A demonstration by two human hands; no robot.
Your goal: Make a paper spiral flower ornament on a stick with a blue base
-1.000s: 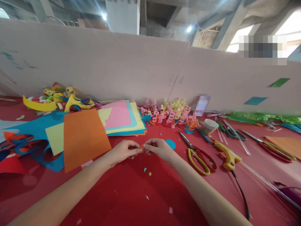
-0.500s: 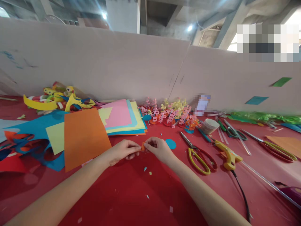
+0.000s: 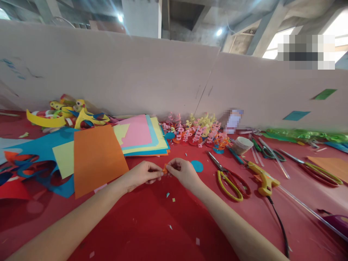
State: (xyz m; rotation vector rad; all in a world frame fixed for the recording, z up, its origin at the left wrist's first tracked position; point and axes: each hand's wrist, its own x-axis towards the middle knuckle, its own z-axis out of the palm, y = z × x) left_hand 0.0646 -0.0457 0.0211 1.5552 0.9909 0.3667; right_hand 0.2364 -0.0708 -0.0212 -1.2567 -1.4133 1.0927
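Between my two hands is a small orange piece of paper [image 3: 164, 169], mostly covered by fingertips. My left hand [image 3: 144, 172] pinches it from the left with thumb and forefinger. From the right, my right hand [image 3: 183, 172] pinches the other side, its thumb and forefinger forming a loop. Just beyond my right hand lies a blue paper disc [image 3: 197, 166]. A large orange sheet [image 3: 99, 159] lies left of my left hand. Tiny paper scraps are scattered on the red table [image 3: 152, 224] below my hands.
Right of my hands lie scissors [image 3: 231, 181], a yellow hot glue gun [image 3: 265, 179] with a black cord, and a clear glue stick. Curled paper pieces [image 3: 198, 132] stand at the back by a white partition [image 3: 122, 72]. Stacked coloured sheets [image 3: 138, 132] lie back left.
Both hands stay in nearly the same place, still pinching the orange paper piece. The piece appears slightly turned between the fingertips. Nothing on the table has visibly moved.
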